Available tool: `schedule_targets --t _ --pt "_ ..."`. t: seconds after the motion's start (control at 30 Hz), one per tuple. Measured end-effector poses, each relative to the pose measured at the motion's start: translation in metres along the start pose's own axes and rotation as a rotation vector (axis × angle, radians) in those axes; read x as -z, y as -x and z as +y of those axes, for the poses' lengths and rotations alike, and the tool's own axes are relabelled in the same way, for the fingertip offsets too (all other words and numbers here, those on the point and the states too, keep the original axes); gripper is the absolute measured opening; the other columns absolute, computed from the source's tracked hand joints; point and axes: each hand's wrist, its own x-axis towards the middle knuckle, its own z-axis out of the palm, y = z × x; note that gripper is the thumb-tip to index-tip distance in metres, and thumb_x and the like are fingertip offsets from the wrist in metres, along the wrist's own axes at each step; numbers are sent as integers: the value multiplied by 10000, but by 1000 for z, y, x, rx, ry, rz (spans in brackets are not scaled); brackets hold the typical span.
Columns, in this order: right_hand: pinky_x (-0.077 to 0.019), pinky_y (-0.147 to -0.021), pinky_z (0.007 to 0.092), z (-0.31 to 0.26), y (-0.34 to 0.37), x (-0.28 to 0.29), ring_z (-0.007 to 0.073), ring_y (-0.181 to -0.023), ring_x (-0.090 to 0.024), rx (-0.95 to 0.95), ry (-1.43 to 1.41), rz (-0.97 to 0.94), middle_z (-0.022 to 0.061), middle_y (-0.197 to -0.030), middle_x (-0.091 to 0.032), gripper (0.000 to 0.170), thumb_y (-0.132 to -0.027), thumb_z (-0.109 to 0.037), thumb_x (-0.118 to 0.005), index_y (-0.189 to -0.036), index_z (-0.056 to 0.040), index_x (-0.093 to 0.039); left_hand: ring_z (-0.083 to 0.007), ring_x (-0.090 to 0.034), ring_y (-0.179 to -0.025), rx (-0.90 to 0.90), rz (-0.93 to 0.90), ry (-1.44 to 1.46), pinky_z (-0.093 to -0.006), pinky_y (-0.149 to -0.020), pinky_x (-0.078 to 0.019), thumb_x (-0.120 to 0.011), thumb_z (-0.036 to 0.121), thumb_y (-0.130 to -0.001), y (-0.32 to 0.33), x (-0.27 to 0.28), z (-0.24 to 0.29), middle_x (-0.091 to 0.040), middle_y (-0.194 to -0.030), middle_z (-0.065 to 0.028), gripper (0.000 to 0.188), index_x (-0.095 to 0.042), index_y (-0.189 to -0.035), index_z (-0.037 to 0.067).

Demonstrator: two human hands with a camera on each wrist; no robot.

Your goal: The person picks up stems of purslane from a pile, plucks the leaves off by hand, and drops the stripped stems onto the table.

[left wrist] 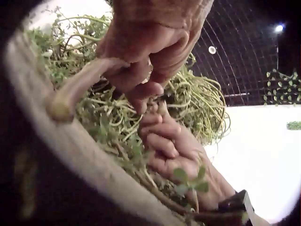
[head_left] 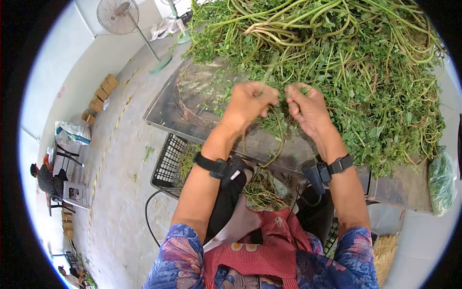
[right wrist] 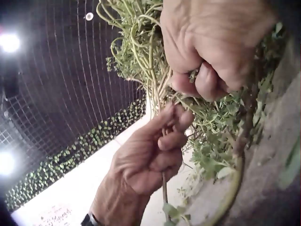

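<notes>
Before me, greens [head_left: 356,106] heap over the counter's [head_left: 262,144] right side, bag [head_left: 441,185] by its near right corner, crate [head_left: 165,161] below the near edge.

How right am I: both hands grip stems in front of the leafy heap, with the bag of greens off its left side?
Left is wrong: the head view shows the bag of greens to the right of the leafy heap. The left hand and right hand do grip stems in front of it.

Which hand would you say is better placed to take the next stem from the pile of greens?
Probably the right hand: most of the pile of greens spreads ahead of and beside it, while the left hand is closer to the exposed tabletop.
</notes>
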Motion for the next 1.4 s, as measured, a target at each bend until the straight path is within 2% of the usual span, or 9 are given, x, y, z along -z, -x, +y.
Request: schedule_targets --t 0.13,0.17,0.27,0.4,0.6,0.77,0.87,1.03,1.4 --pt "-275 -312 159 -4 -5 17 56 -462 -450 5 -230 -47 38 -693 -520 209 -827 -209 -667 -832 -36 -549 -59 -457 -443 73 212 -456 -217 -402 -352 -641 242 -830 -20 24 -16 -607 -608 -42 251 -640 -732 11" --pt "-270 -309 162 -5 -5 16 59 -455 -454 -7 -243 -12 43 -697 -524 222 -809 -213 -687 -819 -40 -548 -259 -611 -548 88 214 -616 -348 -558 -500 -641 332 -777 -24 25 -17 -623 -674 -190 391 -628 -658 -40" --pt "-264 -307 162 -5 -1 14 58 -448 -453 9 -235 3 35 -676 -523 193 -807 -177 -688 -812 -48 -545 -357 -629 -717 29 214 -1118 -403 -692 -508 -645 336 -755 -29 15 -18 -631 -765 -238 383 -633 -696 -42" --pt "-252 -307 159 -4 0 9 55 -440 -446 39 -175 6 21 -643 -512 176 -798 -134 -689 -831 -54 -536 -384 -608 -852 110 183 -1110 -420 -772 -490 -661 334 -724 -29 24 -25 -626 -842 -262 390 -634 -726 -55" --pt "-253 -308 150 -8 3 9 52 -431 -440 34 -179 -96 24 -654 -515 213 -793 -48 -620 -989 -10 -546 -317 -643 -741 162 202 -954 -382 -661 -513 -711 253 -670 -30 29 -28 -637 -812 -246 356 -605 -721 -83" --pt "-263 -314 145 -12 6 9 65 -475 -470 -80 -190 -131 56 -741 -536 260 -811 -63 -578 -1059 8 -545 -62 -470 -403 31 212 153 -192 -352 -337 -668 97 -755 -16 27 -9 -568 -574 -45 133 -603 -693 0" --pt "-265 -314 145 -15 9 1 66 -496 -481 -88 -103 -153 49 -746 -544 260 -834 -90 -572 -1072 13 -548 -51 -450 -407 46 166 318 -178 -349 -306 -641 88 -800 -3 21 9 -551 -576 -20 123 -603 -710 13" --pt "-270 -336 137 -13 11 0 60 -492 -473 -87 -103 -218 31 -727 -542 383 -886 -323 -571 -1083 3 -543 -41 -443 -428 2 71 411 -164 -368 -308 -651 123 -811 0 10 7 -568 -618 -22 132 -621 -762 5" --pt "-263 -333 146 -12 8 3 55 -445 -457 -12 -147 -98 17 -682 -543 316 -821 -259 -672 -990 -13 -566 -31 -412 -434 29 -9 200 -169 -383 -283 -645 162 -833 5 -13 8 -591 -657 -4 144 -632 -784 28"
